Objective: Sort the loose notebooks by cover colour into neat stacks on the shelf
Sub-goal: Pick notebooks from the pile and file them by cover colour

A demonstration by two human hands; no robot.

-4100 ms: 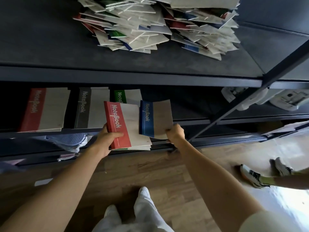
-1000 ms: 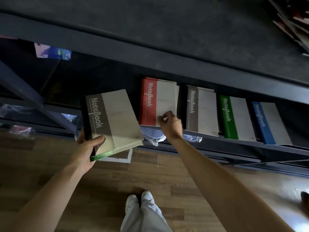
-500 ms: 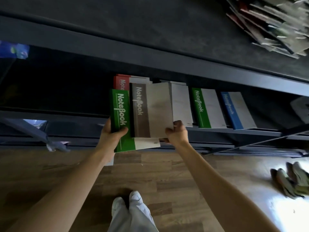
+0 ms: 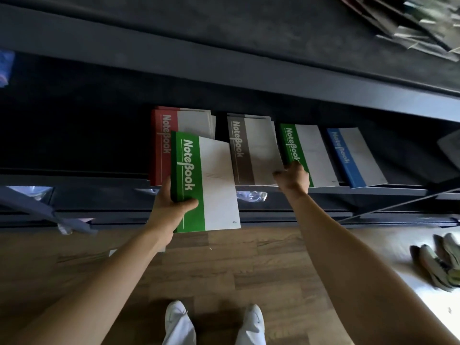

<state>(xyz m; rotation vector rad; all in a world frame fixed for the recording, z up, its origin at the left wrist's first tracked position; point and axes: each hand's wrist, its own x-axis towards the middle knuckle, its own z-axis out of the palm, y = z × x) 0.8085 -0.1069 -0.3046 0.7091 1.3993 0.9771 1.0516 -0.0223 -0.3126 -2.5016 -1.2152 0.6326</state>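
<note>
My left hand (image 4: 171,207) grips a green-spined, pale-covered paper notebook (image 4: 206,180) by its spine edge, thumb on the cover and fingers curled beneath. I hold it in the air in front of the dark metal shelf (image 4: 99,180), where it overlaps the stack of red-spined notebooks (image 4: 163,148). My right hand (image 4: 293,179), fingers curled, pinches the near right corner of the top brown-spined notebook (image 4: 254,150), which lies on its own stack just right of the red one. Further right on the same shelf sit a stack of green-spined notebooks (image 4: 308,155), partly behind my right hand, and then a stack of blue-spined notebooks (image 4: 353,158). A loose heap of unsorted notebooks (image 4: 423,23) lies on the upper shelf at top right. Below are the wooden plank floor (image 4: 249,270), my white shoes (image 4: 179,317) and a pair of pale trainers (image 4: 440,265) at right.
</note>
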